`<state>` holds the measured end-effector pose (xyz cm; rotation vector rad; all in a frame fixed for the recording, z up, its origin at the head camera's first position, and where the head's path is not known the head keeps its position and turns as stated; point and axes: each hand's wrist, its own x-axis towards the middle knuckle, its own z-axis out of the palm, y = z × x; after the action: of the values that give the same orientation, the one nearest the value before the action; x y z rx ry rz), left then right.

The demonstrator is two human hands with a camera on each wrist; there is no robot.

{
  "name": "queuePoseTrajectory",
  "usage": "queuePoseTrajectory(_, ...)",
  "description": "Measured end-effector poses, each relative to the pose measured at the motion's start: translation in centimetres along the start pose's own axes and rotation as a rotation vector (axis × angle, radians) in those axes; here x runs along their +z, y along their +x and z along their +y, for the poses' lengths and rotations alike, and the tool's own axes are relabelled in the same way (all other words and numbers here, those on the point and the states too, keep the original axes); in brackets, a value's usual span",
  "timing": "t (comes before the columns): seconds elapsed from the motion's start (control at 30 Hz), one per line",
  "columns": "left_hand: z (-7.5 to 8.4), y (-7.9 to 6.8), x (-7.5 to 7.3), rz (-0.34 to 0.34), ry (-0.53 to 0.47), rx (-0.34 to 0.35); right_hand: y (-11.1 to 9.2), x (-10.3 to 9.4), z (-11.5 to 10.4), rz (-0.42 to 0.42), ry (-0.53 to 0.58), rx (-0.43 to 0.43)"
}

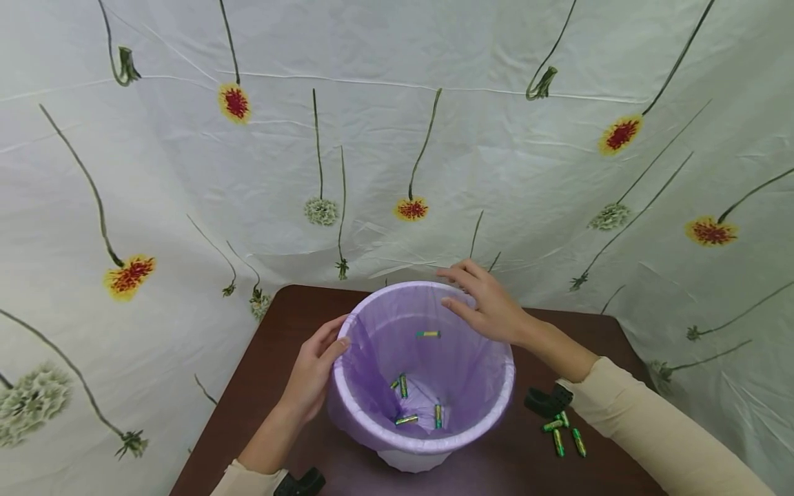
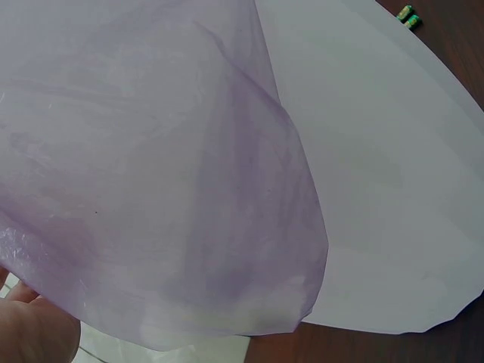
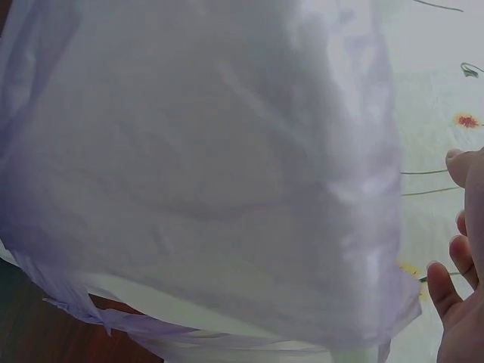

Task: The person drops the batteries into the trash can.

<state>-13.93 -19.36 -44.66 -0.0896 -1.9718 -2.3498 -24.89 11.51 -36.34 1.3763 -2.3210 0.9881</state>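
Observation:
A white trash bin (image 1: 414, 460) lined with a thin purple bag (image 1: 384, 344) stands on the table. My left hand (image 1: 315, 365) grips its left rim, thumb over the edge; the left wrist view shows part of that hand (image 2: 38, 329) beside the liner. Above the far right rim hovers my right hand (image 1: 486, 303), fingers loosely spread and holding nothing. Several green and yellow batteries (image 1: 406, 419) lie at the bin's bottom. Another battery (image 1: 428, 334) shows higher up, against the far inner wall in the head view. The right wrist view has the right hand (image 3: 465, 265) beside the purple film.
Several more batteries (image 1: 557, 442) lie on the dark brown table (image 1: 490, 465) right of the bin, below the right forearm. A pale flower-printed sheet (image 1: 372, 151) hangs behind and around the table. Black straps (image 1: 548, 401) sit at both wrists.

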Motion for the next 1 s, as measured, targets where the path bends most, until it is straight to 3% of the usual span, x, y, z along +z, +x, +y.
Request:
queuePoseTrajectory(0.5, 0.0, 0.0, 0.0, 0.003, 0.009, 0.001, -0.7, -0.6, -0.1, 0.007, -0.006, 0.011)
queuePoseTrajectory(1.0, 0.0, 0.0, 0.2, 0.011, 0.024, 0.002, -3.5, -2.9, 0.0, 0.0, -0.02, 0.124)
